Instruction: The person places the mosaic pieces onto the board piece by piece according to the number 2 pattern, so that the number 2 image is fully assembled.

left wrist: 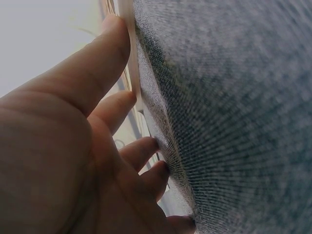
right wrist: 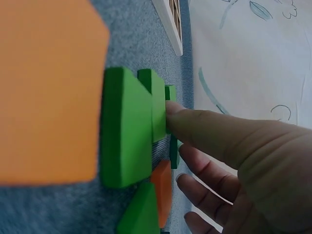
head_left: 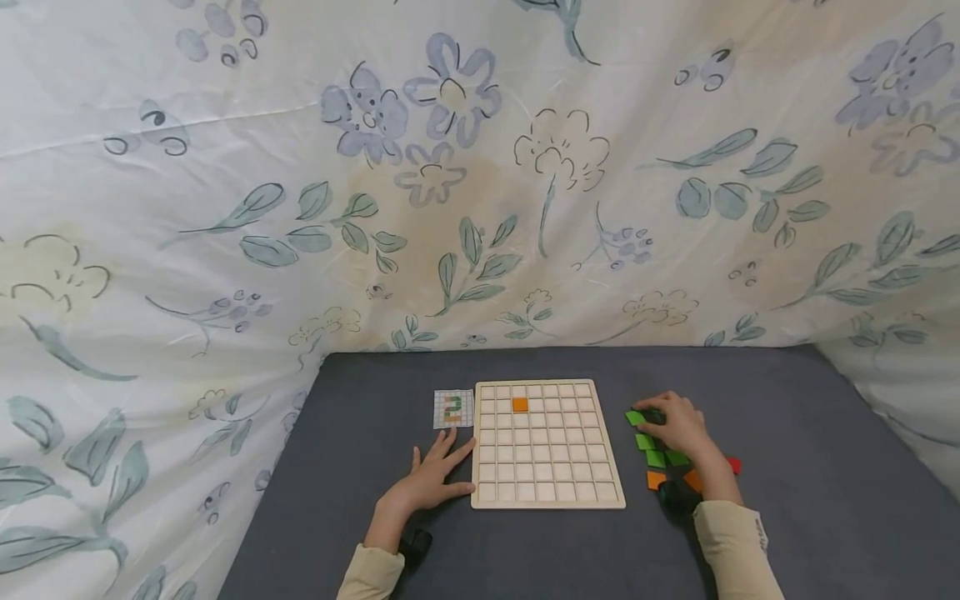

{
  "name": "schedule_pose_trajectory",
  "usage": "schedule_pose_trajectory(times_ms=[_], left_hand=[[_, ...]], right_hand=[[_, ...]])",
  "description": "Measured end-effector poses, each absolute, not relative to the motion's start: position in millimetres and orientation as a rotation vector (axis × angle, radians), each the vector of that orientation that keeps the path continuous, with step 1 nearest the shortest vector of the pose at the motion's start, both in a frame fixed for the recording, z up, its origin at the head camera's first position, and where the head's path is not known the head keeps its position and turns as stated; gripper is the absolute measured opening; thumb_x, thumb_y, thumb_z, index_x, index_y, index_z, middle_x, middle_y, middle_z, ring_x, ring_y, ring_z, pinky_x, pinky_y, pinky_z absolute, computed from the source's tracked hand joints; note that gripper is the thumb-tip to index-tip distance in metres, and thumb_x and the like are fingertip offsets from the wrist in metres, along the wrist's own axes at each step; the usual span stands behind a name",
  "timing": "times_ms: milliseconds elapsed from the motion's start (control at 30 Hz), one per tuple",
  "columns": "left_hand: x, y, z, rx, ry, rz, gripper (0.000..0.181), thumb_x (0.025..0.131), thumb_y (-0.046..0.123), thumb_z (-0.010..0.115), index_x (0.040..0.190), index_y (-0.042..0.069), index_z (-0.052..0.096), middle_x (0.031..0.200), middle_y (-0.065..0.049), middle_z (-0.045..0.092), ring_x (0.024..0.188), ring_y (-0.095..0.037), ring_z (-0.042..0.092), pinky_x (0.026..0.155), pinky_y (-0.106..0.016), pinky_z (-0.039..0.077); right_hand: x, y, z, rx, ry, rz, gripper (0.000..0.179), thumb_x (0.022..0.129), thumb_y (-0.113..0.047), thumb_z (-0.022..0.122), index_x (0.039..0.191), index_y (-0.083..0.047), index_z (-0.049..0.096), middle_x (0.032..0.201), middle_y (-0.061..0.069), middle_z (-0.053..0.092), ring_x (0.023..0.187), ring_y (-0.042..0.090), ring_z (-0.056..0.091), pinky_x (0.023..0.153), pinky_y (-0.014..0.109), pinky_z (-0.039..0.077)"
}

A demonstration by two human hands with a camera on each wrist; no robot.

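A wooden grid board (head_left: 548, 506) lies on the dark table, with one orange square tile (head_left: 520, 405) in a cell of its upper part. My left hand (head_left: 429, 482) is spread at the board's left side; in the left wrist view the thumb (left wrist: 105, 56) and a finger (left wrist: 117, 109) touch the board's edge (left wrist: 130, 53). To the right of the board, my right hand (head_left: 678, 425) pinches a green square tile (head_left: 634, 418) between thumb and index finger. In the right wrist view the thumb partly covers this tile (right wrist: 170, 91). A dark green tile (head_left: 655, 416) lies under that hand.
More green tiles (head_left: 645, 442), orange tiles (head_left: 656, 480) and a red tile (head_left: 735, 465) lie around the right wrist. A small pattern card (head_left: 453, 409) with a coloured grid sits left of the board. Floral cloth (head_left: 480, 183) hangs behind the table and along its sides.
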State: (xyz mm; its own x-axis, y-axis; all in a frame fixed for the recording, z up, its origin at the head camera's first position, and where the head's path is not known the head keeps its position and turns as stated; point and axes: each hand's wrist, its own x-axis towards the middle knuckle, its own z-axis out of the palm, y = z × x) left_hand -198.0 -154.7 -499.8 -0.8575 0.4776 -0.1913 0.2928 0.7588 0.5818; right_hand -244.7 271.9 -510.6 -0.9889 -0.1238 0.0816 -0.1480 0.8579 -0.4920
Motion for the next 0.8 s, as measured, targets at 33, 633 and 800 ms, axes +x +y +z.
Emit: schedule_pose_trajectory(times_ms=[33,633,800], left_hand=[[-198.0,-154.7,-500.0,0.596,2.627,0.792,0.071,0.087,0.038,0.062,0.147,0.016,0.030,0.154,-0.020,0.011,0.141,-0.040,0.003,0.102,-0.072,-0.005],[-196.6,-156.8,-507.5,0.621,2.638,0.803,0.072,0.087,0.040,0.061,0.147,0.016,0.029,0.154,-0.019,0.010,0.141,-0.040,0.002,0.101,-0.072,-0.006],[-196.1,-156.4,-508.4,0.620,2.641,0.804,0.072,0.087,0.040,0.061,0.147,0.016,0.029,0.154,-0.019,0.010,0.141,-0.040,0.002,0.101,-0.072,-0.007]], right_hand=[[-244.4,272.0,-511.1,0.218,-2.978,0.793,0.032,0.081,-0.018,0.072,0.111,-0.008,0.068,0.109,0.020,0.052,0.099,0.040,0.044,0.072,0.050,0.031],[-244.3,271.2,-514.2,0.192,-2.966,0.731,0.031,0.080,-0.028,0.074,0.104,-0.010,0.069,0.107,0.019,0.055,0.097,0.038,0.048,0.073,0.052,0.032],[-243.9,269.0,-514.5,0.204,-2.943,0.745,0.030,0.080,-0.029,0.073,0.104,-0.011,0.069,0.106,0.018,0.056,0.096,0.037,0.048,0.074,0.053,0.031]])
